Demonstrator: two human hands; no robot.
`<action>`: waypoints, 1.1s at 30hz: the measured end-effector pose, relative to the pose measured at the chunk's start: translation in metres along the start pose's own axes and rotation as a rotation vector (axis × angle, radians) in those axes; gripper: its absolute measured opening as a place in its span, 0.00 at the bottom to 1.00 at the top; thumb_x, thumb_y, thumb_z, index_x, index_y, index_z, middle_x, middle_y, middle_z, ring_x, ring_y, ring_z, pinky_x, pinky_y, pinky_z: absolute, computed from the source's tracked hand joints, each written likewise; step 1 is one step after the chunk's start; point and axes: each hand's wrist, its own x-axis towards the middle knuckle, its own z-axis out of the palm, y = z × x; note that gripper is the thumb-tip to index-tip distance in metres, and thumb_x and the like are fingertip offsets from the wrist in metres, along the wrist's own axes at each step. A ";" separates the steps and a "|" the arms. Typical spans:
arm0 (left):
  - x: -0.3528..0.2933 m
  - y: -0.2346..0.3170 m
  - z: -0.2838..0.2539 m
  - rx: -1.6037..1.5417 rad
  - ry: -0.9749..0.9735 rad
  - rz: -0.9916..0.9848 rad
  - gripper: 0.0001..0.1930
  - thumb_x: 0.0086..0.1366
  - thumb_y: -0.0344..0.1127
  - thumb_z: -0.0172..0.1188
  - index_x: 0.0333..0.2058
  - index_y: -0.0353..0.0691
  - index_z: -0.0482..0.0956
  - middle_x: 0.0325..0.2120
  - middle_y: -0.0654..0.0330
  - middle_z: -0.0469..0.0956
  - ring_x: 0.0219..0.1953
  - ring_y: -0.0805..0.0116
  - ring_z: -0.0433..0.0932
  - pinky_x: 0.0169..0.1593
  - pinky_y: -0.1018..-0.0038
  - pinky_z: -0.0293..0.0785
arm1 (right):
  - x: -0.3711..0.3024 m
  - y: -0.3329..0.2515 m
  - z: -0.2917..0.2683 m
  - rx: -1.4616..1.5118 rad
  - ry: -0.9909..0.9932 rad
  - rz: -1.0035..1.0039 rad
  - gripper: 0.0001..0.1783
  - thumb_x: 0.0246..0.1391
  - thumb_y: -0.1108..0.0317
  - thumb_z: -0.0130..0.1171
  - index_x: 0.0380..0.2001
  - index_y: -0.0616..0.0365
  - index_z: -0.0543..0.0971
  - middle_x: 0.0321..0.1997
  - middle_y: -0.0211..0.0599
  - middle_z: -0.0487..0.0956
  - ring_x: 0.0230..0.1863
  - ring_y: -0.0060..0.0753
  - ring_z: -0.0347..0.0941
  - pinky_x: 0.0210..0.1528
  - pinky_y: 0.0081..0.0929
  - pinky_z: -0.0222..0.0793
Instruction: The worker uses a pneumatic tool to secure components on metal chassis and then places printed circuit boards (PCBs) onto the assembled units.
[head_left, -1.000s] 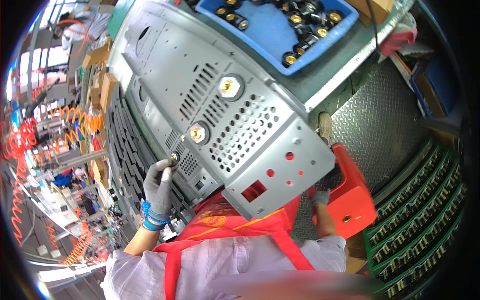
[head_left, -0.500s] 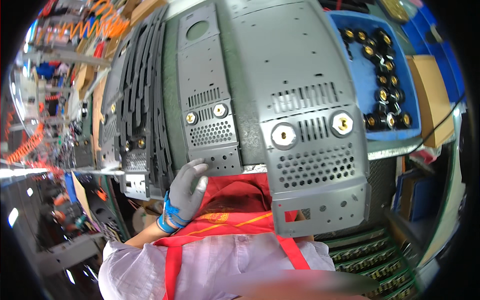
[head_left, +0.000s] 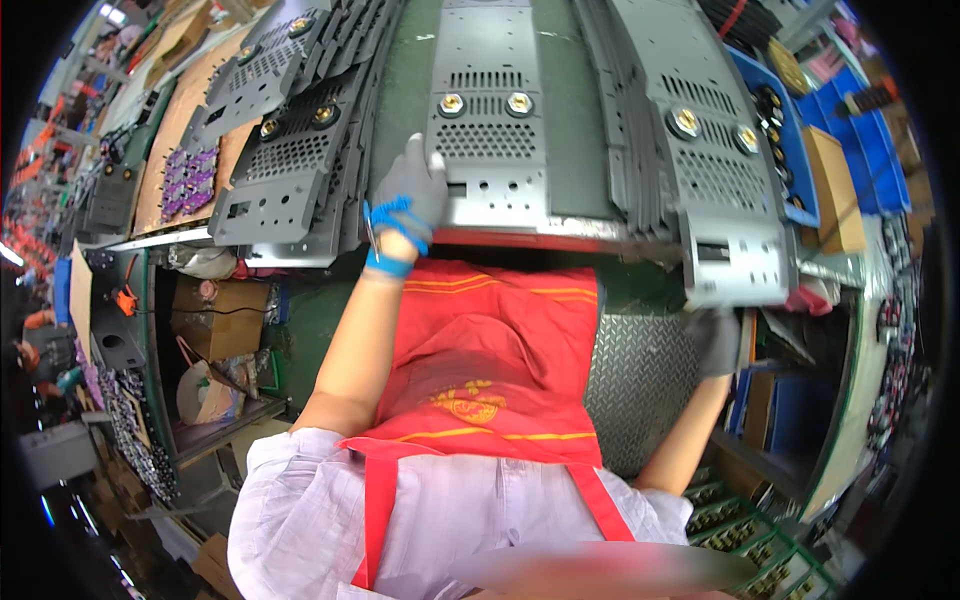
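A perforated grey metal panel with two brass-centred hex fittings lies on the green bench in front of me. My left hand, in a grey glove with a blue wrist strap, is at this panel's lower left edge, fingers stretched out; whether it touches is unclear. To the right, a similar panel with two fittings lies on a stack, its lower end jutting past the bench edge. Just below that end is my gloved right hand, smeared by motion, so its grip does not show.
Stacked panels stand on the left, beside purple parts on a wooden board. At right are a blue tray of black round fittings, a cardboard piece and blue bins. Green racks stand low at right.
The right panel, close and raised before, now lies on the right stack. My right hand has come into view below it. My left hand has moved up along the middle panel's edge. The view has shifted.
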 end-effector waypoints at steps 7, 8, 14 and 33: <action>-0.011 -0.011 0.015 -0.197 -0.028 0.021 0.21 0.66 0.44 0.44 0.53 0.39 0.71 0.36 0.39 0.78 0.39 0.39 0.76 0.43 0.52 0.71 | -0.063 -0.164 0.164 -0.544 0.010 -0.279 0.30 0.60 0.42 0.44 0.53 0.54 0.72 0.40 0.32 0.77 0.37 0.20 0.73 0.32 0.20 0.70; -0.018 -0.008 0.020 -0.215 -0.026 0.025 0.21 0.66 0.43 0.44 0.53 0.40 0.70 0.36 0.39 0.77 0.40 0.39 0.76 0.43 0.52 0.71 | -0.068 -0.168 0.177 -0.748 0.017 -0.279 0.29 0.59 0.43 0.45 0.51 0.54 0.73 0.36 0.30 0.76 0.32 0.19 0.72 0.27 0.18 0.67; -0.041 0.008 0.017 -0.302 -0.051 0.013 0.21 0.66 0.43 0.44 0.54 0.39 0.68 0.38 0.40 0.77 0.41 0.39 0.76 0.44 0.53 0.72 | -0.067 -0.145 0.190 -0.801 0.127 -0.377 0.21 0.63 0.54 0.44 0.47 0.56 0.76 0.21 0.23 0.69 0.12 0.14 0.56 0.12 0.15 0.52; -0.064 0.028 -0.020 -0.349 -0.345 0.019 0.30 0.67 0.45 0.45 0.59 0.25 0.54 0.30 0.40 0.78 0.33 0.40 0.77 0.36 0.52 0.73 | -0.094 -0.148 0.202 -1.310 0.688 -0.851 0.19 0.61 0.60 0.49 0.48 0.64 0.74 0.43 0.46 0.78 0.41 0.35 0.74 0.44 0.28 0.69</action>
